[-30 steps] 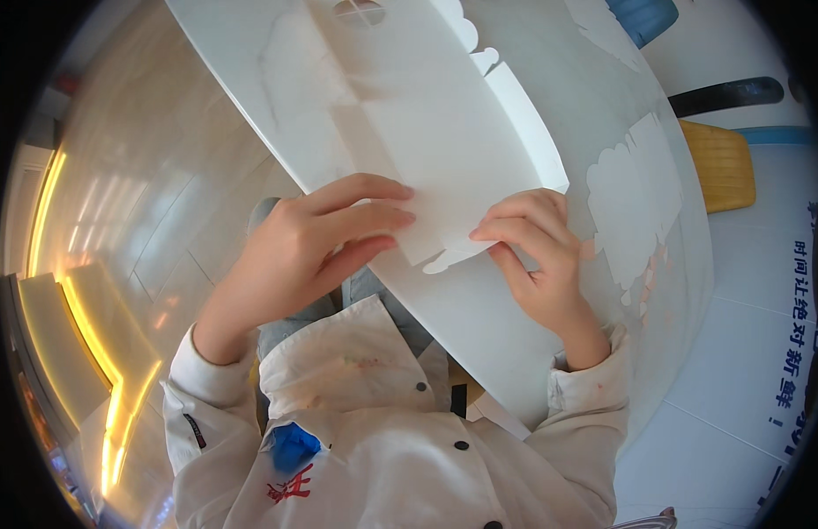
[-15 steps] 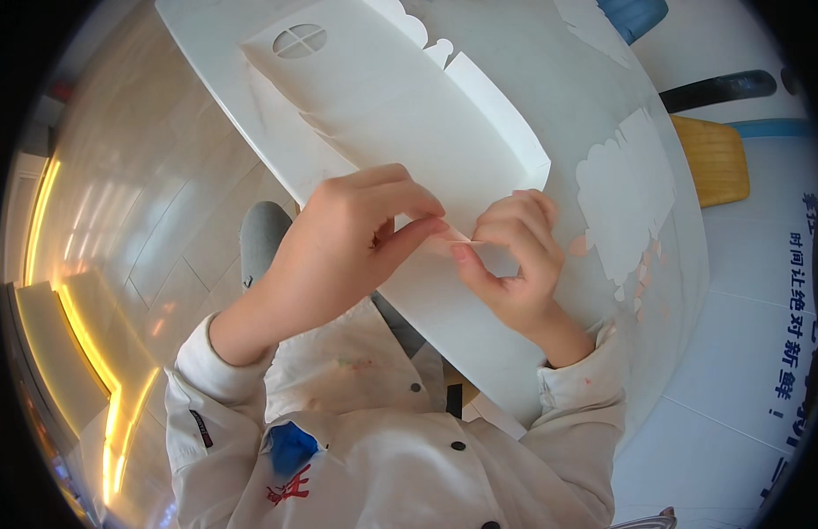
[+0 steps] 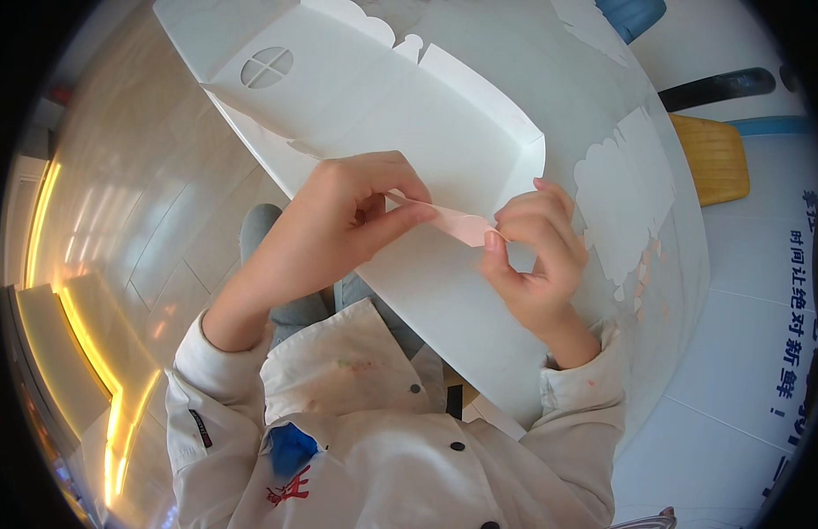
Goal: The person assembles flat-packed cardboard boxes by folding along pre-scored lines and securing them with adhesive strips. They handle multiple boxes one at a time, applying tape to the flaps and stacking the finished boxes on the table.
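Strip of pale pink paper (image 3: pixel 457 222), narrow and creased, was held stretched between two bare hands above a large sheet of white die-cut card (image 3: pixel 382 115). Left hand (image 3: pixel 338 220) was closed on the strip's near end, thumb and forefinger pinched together, the other fingers curled. Right hand (image 3: pixel 537 256) was closed on the far end, fingertips pressed at a fold. Card was seen lying flat on a round white counter (image 3: pixel 532 62), with a round window cut-out (image 3: pixel 266 67) near its far corner and scalloped flaps along its upper edge. Loose white cloud-shaped cut-outs (image 3: pixel 625 189) were noted just beside the right hand, on the counter. Yellow chair seat (image 3: pixel 713 159) was recorded beyond the counter's edge. Risk judged: the thin strip could be torn at the fold if pulled too tightly between both pinches, or could be creased crookedly if one end slipped.
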A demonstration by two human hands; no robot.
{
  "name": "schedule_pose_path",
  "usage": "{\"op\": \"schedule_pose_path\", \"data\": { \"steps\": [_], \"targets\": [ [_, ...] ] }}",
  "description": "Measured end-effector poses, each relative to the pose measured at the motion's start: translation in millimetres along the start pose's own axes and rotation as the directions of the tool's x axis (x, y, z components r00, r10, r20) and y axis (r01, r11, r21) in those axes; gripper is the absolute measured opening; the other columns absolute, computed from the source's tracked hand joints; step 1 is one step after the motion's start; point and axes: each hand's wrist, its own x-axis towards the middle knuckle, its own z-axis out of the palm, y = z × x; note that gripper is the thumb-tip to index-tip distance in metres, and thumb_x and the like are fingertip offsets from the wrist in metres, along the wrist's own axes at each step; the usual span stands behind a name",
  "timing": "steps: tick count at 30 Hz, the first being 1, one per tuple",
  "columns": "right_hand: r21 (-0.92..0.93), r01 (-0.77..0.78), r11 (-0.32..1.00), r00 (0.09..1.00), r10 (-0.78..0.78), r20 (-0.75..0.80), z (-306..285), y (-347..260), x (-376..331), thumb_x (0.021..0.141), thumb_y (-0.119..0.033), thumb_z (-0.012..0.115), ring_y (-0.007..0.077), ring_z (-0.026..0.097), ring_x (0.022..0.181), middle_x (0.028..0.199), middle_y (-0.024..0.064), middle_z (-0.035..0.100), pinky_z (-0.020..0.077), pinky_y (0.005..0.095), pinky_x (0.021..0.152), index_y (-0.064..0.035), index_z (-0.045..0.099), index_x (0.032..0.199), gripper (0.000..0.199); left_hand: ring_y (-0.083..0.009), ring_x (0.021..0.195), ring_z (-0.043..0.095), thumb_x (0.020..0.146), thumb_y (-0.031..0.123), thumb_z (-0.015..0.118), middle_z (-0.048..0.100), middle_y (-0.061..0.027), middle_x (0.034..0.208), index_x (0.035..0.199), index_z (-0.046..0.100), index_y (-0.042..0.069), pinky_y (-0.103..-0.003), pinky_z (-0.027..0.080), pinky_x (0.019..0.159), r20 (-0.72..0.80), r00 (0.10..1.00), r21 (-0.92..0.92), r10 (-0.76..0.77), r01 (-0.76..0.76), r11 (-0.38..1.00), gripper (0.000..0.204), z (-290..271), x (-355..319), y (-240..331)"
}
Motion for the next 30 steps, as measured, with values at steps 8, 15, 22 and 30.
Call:
{"op": "schedule_pose_path", "data": {
  "steps": [8, 15, 22, 30],
  "targets": [
    [-0.057, 0.019, 0.998, 0.997, -0.015, 0.069, -8, -6, 7, 0.070, 0.000, 0.072, 0.0180, 0.055, 0.070, 0.077, 0.0015, 0.056, 0.0367, 0.0419, 0.102, -0.0088, 0.058, 0.076, 0.017, -0.0058, 0.060, 0.050, 0.095, 0.001, 0.061, 0.060, -0.0036, 0.093, 0.093, 0.066, -0.003, -0.021, 0.040, 0.049, 0.090, 0.996, -0.123, 0.020, -0.009, 0.992, 0.007, -4, 4, -4],
    [-0.069, 0.035, 0.997, 0.998, -0.030, 0.062, -3, -5, 4, 0.071, 0.000, 0.072, 0.0179, 0.055, 0.071, 0.077, 0.0016, 0.056, 0.0358, 0.0415, 0.103, -0.0085, 0.059, 0.078, 0.017, -0.0062, 0.062, 0.048, 0.094, 0.001, 0.060, 0.055, -0.0015, 0.089, 0.098, 0.068, -0.002, -0.022, 0.038, 0.051, 0.102, 0.988, -0.092, 0.116, -0.107, 0.990, 0.009, 2, 8, -8],
    [-0.135, 0.060, 0.989, 0.996, -0.049, 0.079, -4, -12, 6, 0.073, -0.002, 0.073, 0.0178, 0.056, 0.072, 0.077, 0.0006, 0.056, 0.0346, 0.0432, 0.103, -0.0087, 0.059, 0.079, 0.016, -0.0074, 0.063, 0.053, 0.093, -0.002, 0.061, 0.057, -0.0031, 0.089, 0.096, 0.068, -0.003, -0.022, 0.044, 0.052, 0.105, 0.984, -0.087, 0.145, -0.136, 0.987, 0.008, -2, 10, -9],
    [-0.215, 0.100, 0.971, 0.981, -0.061, 0.183, -10, -13, 13, 0.072, -0.009, 0.081, 0.0178, 0.056, 0.076, 0.076, -0.0010, 0.057, 0.0360, 0.0447, 0.096, -0.0090, 0.061, 0.077, 0.021, -0.0109, 0.058, 0.062, 0.087, -0.009, 0.066, 0.059, -0.0054, 0.084, 0.093, 0.069, -0.003, -0.022, 0.048, 0.052, -0.086, 0.994, -0.112, 0.069, -0.079, 0.991, 0.009, 9, 2, 0]
  ]
}}
